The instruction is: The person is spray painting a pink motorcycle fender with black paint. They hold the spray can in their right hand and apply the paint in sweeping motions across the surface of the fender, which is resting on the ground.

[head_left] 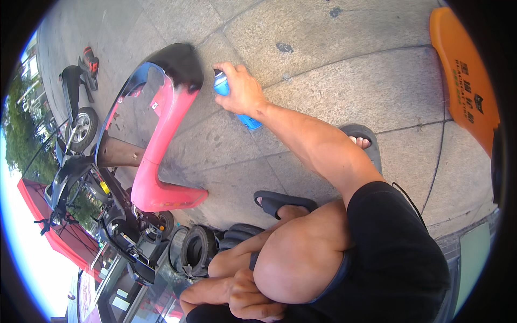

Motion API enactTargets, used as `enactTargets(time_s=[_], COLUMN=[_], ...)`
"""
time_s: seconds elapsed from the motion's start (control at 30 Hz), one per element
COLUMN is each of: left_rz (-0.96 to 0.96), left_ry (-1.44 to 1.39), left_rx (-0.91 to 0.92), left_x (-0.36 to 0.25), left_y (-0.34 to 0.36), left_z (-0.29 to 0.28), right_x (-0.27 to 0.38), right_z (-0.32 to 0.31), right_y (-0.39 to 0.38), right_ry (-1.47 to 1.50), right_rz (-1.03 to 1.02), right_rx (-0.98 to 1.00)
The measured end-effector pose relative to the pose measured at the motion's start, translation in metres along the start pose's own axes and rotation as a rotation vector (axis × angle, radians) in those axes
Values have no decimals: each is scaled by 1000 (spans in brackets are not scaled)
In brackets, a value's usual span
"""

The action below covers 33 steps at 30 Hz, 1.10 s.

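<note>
The right hand (242, 89) reaches out over the paved ground (344, 70) with its fingers (229, 69) wrapped around a blue spray can (237, 105). The can's top points toward the scooter body panel (164, 129), which stands upright on the pavement just beside the can. The panel is red over most of its length and black at its upper end.

The left hand (253, 296) lies low by the bent knee, its fingers curled in against the leg and holding nothing that can be made out.

Both feet wear dark sandals (283, 200), one beneath the knee, the other farther out under the stretched forearm. Behind the panel stand a partly stripped scooter (116, 215) and a stack of tyres (196, 247). An orange board (463, 81) lies at the far right edge of the pavement.
</note>
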<state>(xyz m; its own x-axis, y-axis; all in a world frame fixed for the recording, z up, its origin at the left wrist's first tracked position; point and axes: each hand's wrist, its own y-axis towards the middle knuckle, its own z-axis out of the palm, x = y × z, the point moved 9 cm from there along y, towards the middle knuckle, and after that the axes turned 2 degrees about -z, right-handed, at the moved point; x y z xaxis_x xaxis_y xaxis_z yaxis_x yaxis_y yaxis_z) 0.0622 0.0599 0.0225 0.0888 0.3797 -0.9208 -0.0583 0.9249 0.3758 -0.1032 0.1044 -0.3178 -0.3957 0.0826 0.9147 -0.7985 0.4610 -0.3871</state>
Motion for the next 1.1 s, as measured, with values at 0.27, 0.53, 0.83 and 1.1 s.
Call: enactTargets(time_s=[0.27, 0.53, 0.83, 1.1], left_rz=[29, 51, 122, 209], left_ry=[15, 25, 65, 95], left_rx=[-30, -65, -168, -275], left_x=[-6, -10, -8, -12], left_y=[-6, -11, -21, -36], left_z=[-1, -2, -2, -6], right_x=[3, 10, 12, 15], right_z=[14, 13, 18, 19], right_y=[-14, -28, -34, -37], right_ry=[-31, -34, -24, -32], right_rz=[-31, -102, -89, -169], right_rx=[148, 159, 186, 91])
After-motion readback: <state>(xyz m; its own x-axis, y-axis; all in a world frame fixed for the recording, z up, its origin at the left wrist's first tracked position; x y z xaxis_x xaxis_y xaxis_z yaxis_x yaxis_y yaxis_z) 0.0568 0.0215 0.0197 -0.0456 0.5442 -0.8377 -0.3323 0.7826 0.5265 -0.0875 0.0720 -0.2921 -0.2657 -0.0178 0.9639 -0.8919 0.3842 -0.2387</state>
